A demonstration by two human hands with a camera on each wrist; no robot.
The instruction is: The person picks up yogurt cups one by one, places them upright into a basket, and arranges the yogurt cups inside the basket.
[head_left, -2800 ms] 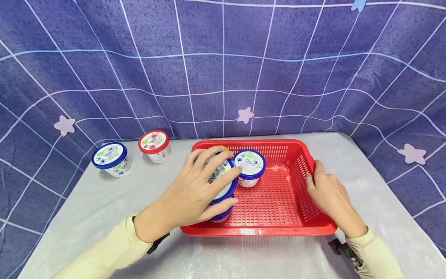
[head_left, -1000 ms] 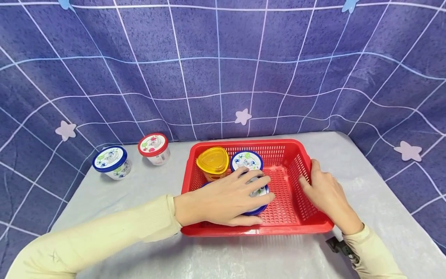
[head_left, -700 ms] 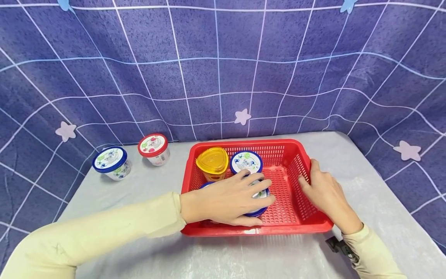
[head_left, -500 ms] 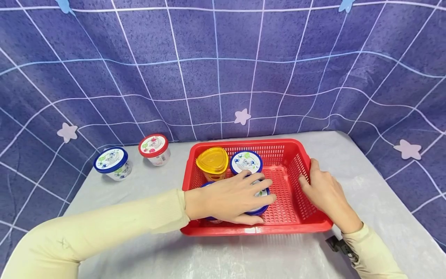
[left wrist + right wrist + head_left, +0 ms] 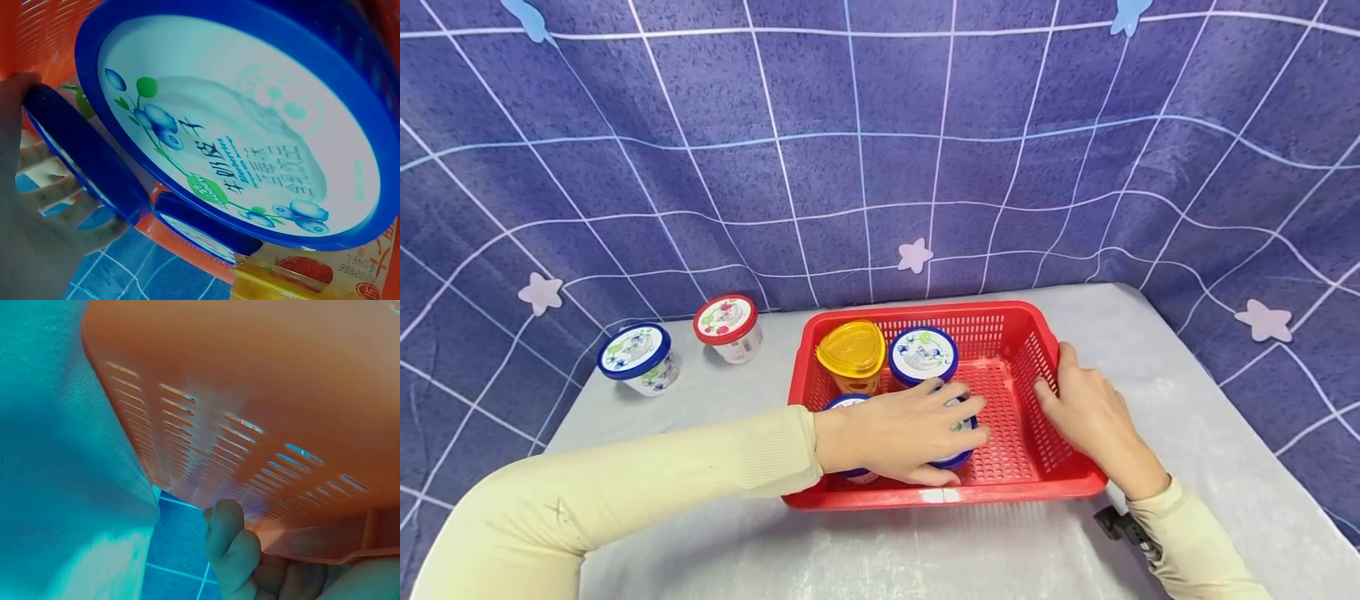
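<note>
In the head view, my left hand (image 5: 906,429) lies over a blue-lidded tub (image 5: 953,461) at the front middle of the red plastic basket (image 5: 947,498). Its fingers spread round the lid. The left wrist view shows those fingers (image 5: 56,194) along the edge of the tub's blue lid (image 5: 81,156); another blueberry-printed tub (image 5: 237,137) looms close to that camera. My right hand (image 5: 1090,412) grips the basket's right rim. Behind my left hand stand a second blue-lidded tub (image 5: 923,354) and a yellow-lidded tub (image 5: 852,348). A further blue lid (image 5: 848,401) is partly hidden under my left wrist.
Left of the basket, a blue-lidded tub (image 5: 636,350) and a red-lidded tub (image 5: 726,321) stand on the grey-covered table (image 5: 737,550). A blue curtain (image 5: 865,167) with a grid and stars hangs right behind the table.
My left hand has carried the blue-lidded tub from the basket's left part rightward and down, uncovering the yellow-lidded tub. In the last second it has hardly moved. My right hand stays on the rim.
</note>
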